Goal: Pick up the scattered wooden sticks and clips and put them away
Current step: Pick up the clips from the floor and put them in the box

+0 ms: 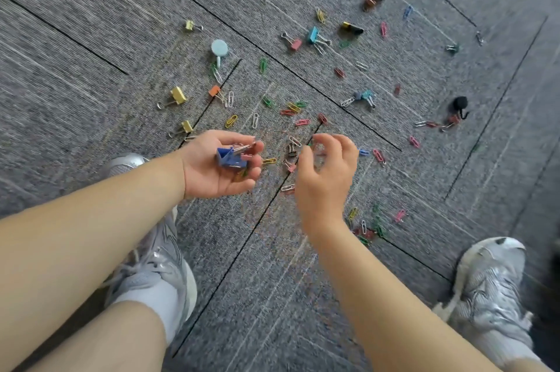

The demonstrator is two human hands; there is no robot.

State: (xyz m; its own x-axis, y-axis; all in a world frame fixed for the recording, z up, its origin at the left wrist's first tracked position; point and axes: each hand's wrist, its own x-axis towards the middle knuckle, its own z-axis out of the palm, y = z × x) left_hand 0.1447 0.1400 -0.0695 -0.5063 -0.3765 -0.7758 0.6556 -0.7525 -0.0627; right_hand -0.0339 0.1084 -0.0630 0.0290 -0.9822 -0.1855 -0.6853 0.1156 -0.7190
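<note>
Clips of many colours are scattered across a grey carpet, and each place here is given from the blue binder clip. Down and to the left of it, a silver shoe is planted on the carpet. Up and to the left, two gold binder clips are seen, one above the other, well apart from it. The blue binder clip itself is cupped in the left hand, which is turned palm up, its fingers curled round that clip and a few paper clips lying against it. Well above it, a pale blue round hook is laid on the carpet. Just to its right, more paper clips are strewn between the two hands. Further right, the right hand is seen over the carpet, back up, fingers bent and thumb drawn near the forefinger. Whether anything is pinched there cannot be told through the blur. Far to the right and higher, a black hook is found. Far right and lower, a second silver shoe is set.
</note>
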